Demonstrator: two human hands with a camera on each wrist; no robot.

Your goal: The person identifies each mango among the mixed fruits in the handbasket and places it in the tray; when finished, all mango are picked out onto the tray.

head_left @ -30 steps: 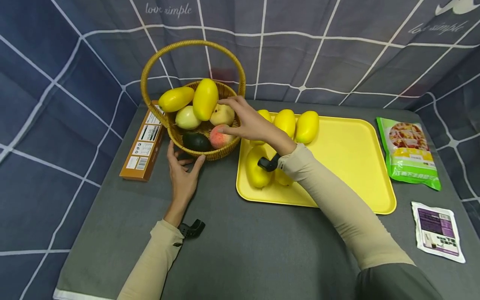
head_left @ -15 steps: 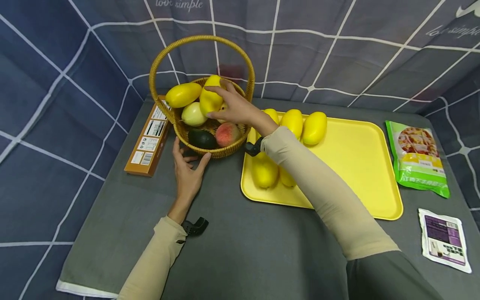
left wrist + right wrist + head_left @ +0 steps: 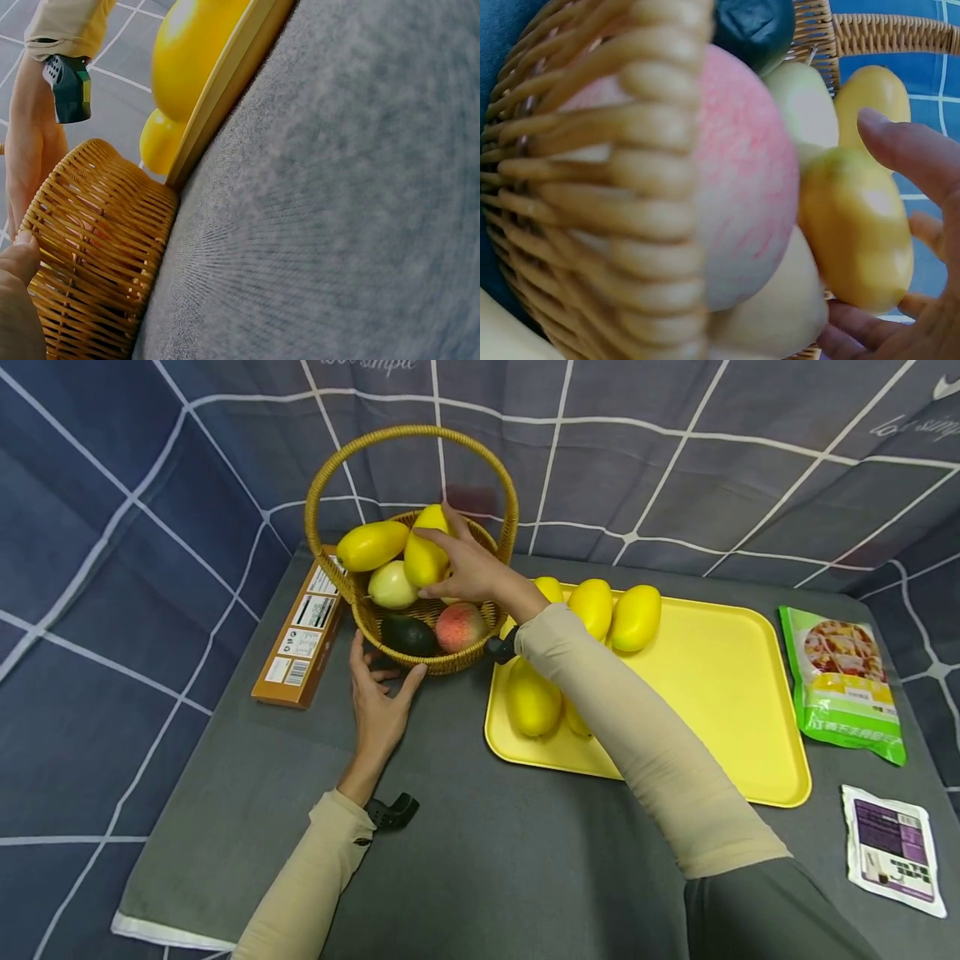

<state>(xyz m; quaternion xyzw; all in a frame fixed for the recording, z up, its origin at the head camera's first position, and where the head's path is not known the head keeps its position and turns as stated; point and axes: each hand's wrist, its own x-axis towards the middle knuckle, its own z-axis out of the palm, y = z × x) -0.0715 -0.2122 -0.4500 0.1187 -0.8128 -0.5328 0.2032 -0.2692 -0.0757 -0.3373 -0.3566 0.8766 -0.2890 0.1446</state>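
Note:
A wicker basket (image 3: 442, 667) with a tall handle stands at the back left. In it lie a mango (image 3: 371, 545), a pale green fruit (image 3: 392, 585), a dark green avocado (image 3: 408, 635) and a peach (image 3: 460, 627). My right hand (image 3: 474, 567) reaches over the rim and grips a second mango (image 3: 859, 232), thumb on one side and fingers on the other. A pale fruit is mostly hidden beneath that hand. My left hand (image 3: 381, 706) holds the basket's front left side, thumb at the rim in the left wrist view.
Right of the basket, a yellow tray (image 3: 720, 693) bears several mangoes (image 3: 636, 617), partly hidden by the right forearm. An orange-brown box (image 3: 300, 643) lies left of the basket. Far right are a green food bag (image 3: 843, 681) and a white-and-purple packet (image 3: 892, 852). A checked curtain hangs behind.
My right hand has moved from beside the pale fruit at the basket's right onto the upper mango, closing its fingers around it. My left hand stays at the basket. The head view has shifted slightly.

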